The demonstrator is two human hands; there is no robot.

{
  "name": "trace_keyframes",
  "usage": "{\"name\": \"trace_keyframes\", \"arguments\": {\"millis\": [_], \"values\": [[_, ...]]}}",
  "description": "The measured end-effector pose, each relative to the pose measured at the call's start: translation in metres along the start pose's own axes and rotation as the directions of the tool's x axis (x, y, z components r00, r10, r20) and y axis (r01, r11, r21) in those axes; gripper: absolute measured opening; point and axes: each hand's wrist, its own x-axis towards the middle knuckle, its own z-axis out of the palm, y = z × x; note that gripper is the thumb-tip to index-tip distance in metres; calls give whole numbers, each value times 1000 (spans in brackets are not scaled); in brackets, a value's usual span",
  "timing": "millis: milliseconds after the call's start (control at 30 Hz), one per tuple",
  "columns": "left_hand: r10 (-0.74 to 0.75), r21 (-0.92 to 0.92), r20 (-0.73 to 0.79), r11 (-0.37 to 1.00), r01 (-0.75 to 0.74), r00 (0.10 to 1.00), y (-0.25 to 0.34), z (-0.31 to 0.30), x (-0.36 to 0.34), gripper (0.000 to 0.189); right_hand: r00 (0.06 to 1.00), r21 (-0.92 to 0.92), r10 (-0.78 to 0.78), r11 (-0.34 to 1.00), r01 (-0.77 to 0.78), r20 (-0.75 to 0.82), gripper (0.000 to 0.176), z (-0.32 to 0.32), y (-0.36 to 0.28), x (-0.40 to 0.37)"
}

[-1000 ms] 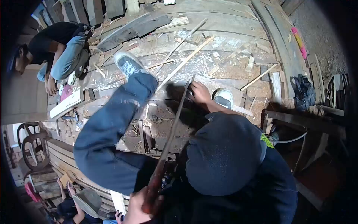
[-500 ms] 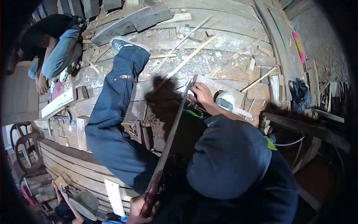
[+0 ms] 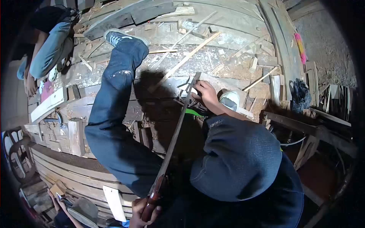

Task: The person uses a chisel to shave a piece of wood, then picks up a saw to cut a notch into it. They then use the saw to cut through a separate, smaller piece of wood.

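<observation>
A long hand saw [image 3: 175,133] runs from the lower middle up to the planks ahead of me. My left hand [image 3: 146,212] grips its reddish wooden handle at the bottom edge. My right hand [image 3: 206,94] rests on a pale wooden piece [image 3: 213,83] right beside the blade's far end, fingers curled against the wood. Something green [image 3: 194,113] lies in shadow just under my right wrist. My left leg in blue jeans [image 3: 114,110] stretches across the planks, and my bent right knee [image 3: 235,159] hides the forearm.
Weathered planks [image 3: 228,22], thin slats [image 3: 186,57] and wood scraps cover the deck. Another person [image 3: 45,49] crouches at the upper left, and someone else's hands [image 3: 57,193] show at the lower left. A dark cloth [image 3: 300,95] lies at the right, near a beam [image 3: 304,125].
My left leg has stretched out farther across the planks. The saw handle and left hand have slid slightly lower. My right hand stays by the blade's far end.
</observation>
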Motion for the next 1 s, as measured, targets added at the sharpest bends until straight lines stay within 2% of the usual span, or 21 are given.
{"name": "trace_keyframes", "arguments": {"millis": [33, 100, 233, 300, 367, 433, 467, 500, 600, 767, 833, 867, 900, 967, 1000], "values": [[-1, -1, 8, 1000, 1, 1000, -3, -2, 2, 17, 1000, -12, -11, 1000, 11, 4, 27, 0, 2, 0], [132, 121, 46, 983, -136, 990, -5, -3, 5, 16, 1000, -12, -25, 1000, 25, -11, 27, -2, 0, 0], [110, 162, 85, 979, -123, 990, 18, 0, 16, 15, 998, -49, -49, 998, 48, -28, 27, 3, 8, -1], [38, -21, 34, 999, -37, 999, 42, 6, 33, 15, 998, -44, -64, 997, 63, -28, 28, 6, 8, -1], [89, 29, 70, 995, -92, 994, 34, 8, 42, 16, 998, -28, -49, 998, 48, -29, 30, 5, 9, -1], [-76, -61, 76, 995, 81, 994, 37, 16, 49, 15, 998, -18, -47, 999, 46, -32, 30, 5, 9, 0], [121, -68, -89, 989, -127, 989, 40, 24, 49, 16, 998, -31, -60, 998, 59, -37, 30, 4, 8, 1], [140, -50, -81, 988, -145, 987, 37, 22, 47, 16, 997, -40, -73, 997, 71, -40, 30, 2, 6, 0], [63, -28, 43, 998, -62, 997, 32, 7, 33, 15, 998, -28, -62, 998, 62, -9, 30, 0, 2, 0], [121, 43, 79, 991, -125, 990, 30, 11, 40, 15, 998, -68, -69, 995, 69, 2, 30, 2, 4, 0], [84, -3, -63, 996, -84, 995, 41, 25, 53, 16, 998, -57, -63, 996, 63, 2, 30, 6, 7, -3], [123, 76, 89, 989, -130, 988, 19, 22, 52, 18, 997, -48, -79, 996, 78, -19, 31, 7, 9, -2], [122, 71, 92, 989, -129, 988, 16, 21, 50, 18, 997, -50, -78, 996, 77, -15, 31, 5, 7, -2], [74, -172, 88, 983, -58, 993, 20, 19, 49, 20, 998, -76, -56, 996, 55, -6, 31, 2, 4, -3], [87, -189, -45, 977, -95, 995, 39, 19, 45, 21, 997, -105, -73, 992, 74, 13, 34, 2, 6, -3]]}}
